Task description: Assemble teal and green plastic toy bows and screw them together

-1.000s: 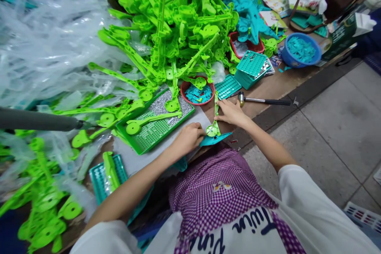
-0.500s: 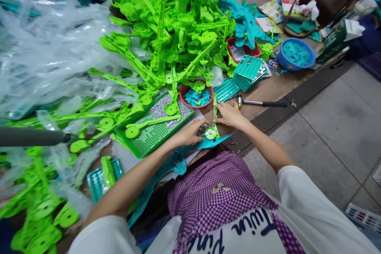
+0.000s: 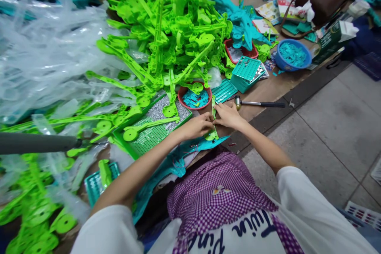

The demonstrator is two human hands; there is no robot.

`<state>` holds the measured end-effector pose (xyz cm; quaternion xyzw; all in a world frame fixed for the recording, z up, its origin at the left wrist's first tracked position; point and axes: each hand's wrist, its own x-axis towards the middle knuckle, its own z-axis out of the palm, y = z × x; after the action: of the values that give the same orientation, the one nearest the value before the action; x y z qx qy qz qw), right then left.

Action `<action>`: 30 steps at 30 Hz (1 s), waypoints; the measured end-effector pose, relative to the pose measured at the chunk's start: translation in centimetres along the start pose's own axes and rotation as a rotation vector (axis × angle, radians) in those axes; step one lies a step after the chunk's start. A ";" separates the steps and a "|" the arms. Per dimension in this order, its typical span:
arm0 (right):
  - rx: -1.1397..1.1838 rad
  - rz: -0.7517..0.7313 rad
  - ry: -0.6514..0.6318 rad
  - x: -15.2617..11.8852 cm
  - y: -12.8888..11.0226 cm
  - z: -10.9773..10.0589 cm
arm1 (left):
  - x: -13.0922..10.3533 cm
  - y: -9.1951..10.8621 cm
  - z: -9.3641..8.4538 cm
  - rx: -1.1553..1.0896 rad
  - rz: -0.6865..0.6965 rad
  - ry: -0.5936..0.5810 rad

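A bright green plastic part [image 3: 212, 135] with a round end lies over a teal plastic piece [image 3: 218, 142] at the table's front edge. My right hand [image 3: 228, 115] grips the narrow upper arm of the green part from the right, thumb and fingers closed on it. From the left, my left hand [image 3: 200, 125] reaches over the same part with fingers curled in a pinch near its middle. Whatever sits between those left fingertips is too small to make out. Thin reddish wires hang by the teal piece, left of the green part.
Beside my left hand are a green tray [image 3: 139, 149] of small metal pieces and a red bowl [image 3: 195, 107] of teal bits. A hammer [image 3: 262, 104] lies right of my right hand. Behind rises a heap of green parts [image 3: 175, 27]; a grey tool [image 3: 35, 143] juts in from the left.
My left hand has moved up and right from the round end of the green part to its middle, closing its fingers. My right hand keeps hold of the part.
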<state>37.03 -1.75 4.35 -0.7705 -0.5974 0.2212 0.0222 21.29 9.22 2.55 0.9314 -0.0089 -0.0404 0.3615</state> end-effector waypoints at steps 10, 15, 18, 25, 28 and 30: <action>0.005 -0.010 0.008 0.2 0.0 0.1 | -0.1 -1.0 0.1 -0.028 -0.063 -0.014; 0.048 -0.045 0.040 0.1 0.7 0.5 | 0.5 -1.3 1.1 -0.153 -0.207 0.102; 0.093 -0.085 0.069 0.1 1.6 0.9 | 0.9 -1.9 1.2 -0.127 -0.224 0.095; 0.137 -0.125 0.141 0.9 2.9 1.9 | 2.3 -2.7 0.0 0.066 -0.271 -0.075; 0.175 -0.105 0.177 0.9 2.9 2.3 | 2.6 -2.6 -0.3 0.078 -0.288 -0.095; 0.184 -0.126 0.206 0.6 2.8 2.5 | 2.7 -2.5 -0.3 0.077 -0.292 -0.083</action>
<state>38.74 -2.57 1.14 -0.7448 -0.6164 0.1928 0.1678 23.93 11.10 0.91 0.9335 0.1099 -0.1306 0.3152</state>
